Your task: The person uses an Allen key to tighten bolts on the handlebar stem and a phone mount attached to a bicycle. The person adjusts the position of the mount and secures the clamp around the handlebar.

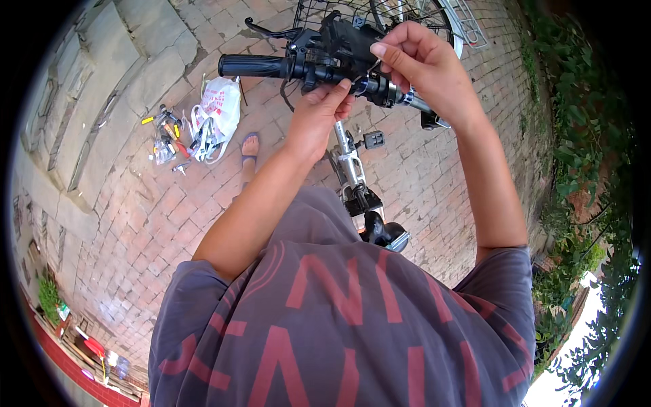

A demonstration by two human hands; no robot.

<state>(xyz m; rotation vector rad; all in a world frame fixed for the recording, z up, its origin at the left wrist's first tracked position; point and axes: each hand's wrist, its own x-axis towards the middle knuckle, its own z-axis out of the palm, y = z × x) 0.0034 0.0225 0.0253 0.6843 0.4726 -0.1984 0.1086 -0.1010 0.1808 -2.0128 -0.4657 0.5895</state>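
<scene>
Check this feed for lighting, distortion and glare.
Head view: daylight shows the left hand and right hand clearly; head view: brick paving curves toward the edges; head view: a patch beyond the foliage, lower right, blows out white.

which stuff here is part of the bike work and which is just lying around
Part of it:
- handlebar, left hand at it
- black boxy fitting
- thin metal piece at right hand, kind unclear
- probably the loose tools

Apparently lying around:
- white plastic bag
- red item, lower left
</scene>
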